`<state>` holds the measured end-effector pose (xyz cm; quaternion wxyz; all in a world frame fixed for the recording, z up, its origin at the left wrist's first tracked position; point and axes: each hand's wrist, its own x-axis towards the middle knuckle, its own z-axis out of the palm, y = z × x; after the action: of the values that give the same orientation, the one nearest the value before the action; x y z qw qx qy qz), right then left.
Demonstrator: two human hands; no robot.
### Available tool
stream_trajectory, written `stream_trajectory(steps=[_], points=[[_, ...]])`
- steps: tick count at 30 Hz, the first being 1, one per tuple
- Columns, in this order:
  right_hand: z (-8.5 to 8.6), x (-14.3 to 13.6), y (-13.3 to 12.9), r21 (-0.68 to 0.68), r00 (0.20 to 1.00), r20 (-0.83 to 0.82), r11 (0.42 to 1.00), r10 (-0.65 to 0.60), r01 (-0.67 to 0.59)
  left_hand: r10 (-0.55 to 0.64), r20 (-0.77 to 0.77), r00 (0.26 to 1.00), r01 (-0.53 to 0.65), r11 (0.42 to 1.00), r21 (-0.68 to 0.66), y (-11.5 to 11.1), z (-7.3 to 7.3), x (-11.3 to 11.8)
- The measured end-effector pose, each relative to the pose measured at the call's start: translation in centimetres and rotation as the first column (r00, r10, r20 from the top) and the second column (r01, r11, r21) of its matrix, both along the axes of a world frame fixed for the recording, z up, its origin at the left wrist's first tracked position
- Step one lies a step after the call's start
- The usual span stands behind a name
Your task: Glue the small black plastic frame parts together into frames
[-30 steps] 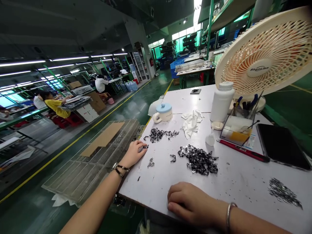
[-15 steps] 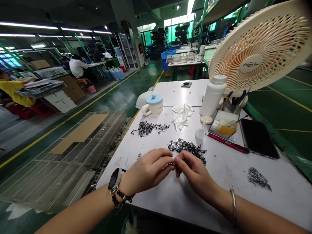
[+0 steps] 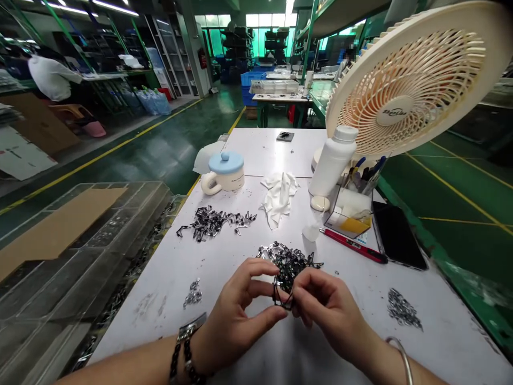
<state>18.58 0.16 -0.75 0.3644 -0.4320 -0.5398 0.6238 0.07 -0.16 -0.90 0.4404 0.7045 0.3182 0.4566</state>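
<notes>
My left hand holds a small black metal part between thumb and fingers, in front of the central pile of dark metal pieces. The fingertips of my right hand are pinched together at the right end of that part; whether they hold a separate piece is hidden. Farther left lies another pile of dark pieces. Small silver pieces lie in a heap left of my left hand and in another at the right.
On the white table stand a blue-lidded mug, a crumpled tissue, a white bottle, a tool holder, a red pen-shaped tool and a phone. A large fan rises behind. Trays lie left.
The camera view has turned left-to-right, shifting the table leftward. My left hand has rolled, its thumb and fingers now apart around the black part, which shows more clearly.
</notes>
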Motion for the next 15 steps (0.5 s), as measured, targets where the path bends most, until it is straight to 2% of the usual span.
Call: stream_trajectory(steps=[3, 7, 10, 15], points=[[-0.3, 0.0, 0.0, -0.020, 1.000, -0.011, 1.000, -0.005, 0.005, -0.083, 0.060, 0.995, 0.092, 0.981, -0.173, 0.1, -0.3, -0.4], [-0.3, 0.1, 0.2, -0.041, 1.000, -0.010, 0.999, 0.025, -0.026, -0.103, 0.086, 0.991, 0.123, 0.953, -0.276, 0.3, -0.5, -0.8], [-0.1, 0.2, 0.3, -0.047, 0.999, 0.004, 0.998, 0.046, -0.046, -0.066, 0.062, 0.996, 0.080, 0.963, -0.259, 0.1, -0.7, -1.1], [-0.1, 0.0, 0.4, -0.039, 0.997, 0.041, 0.997, 0.068, -0.066, -0.045, -0.007, 0.999, 0.043, 0.986, -0.158, 0.2, -0.8, -1.2]])
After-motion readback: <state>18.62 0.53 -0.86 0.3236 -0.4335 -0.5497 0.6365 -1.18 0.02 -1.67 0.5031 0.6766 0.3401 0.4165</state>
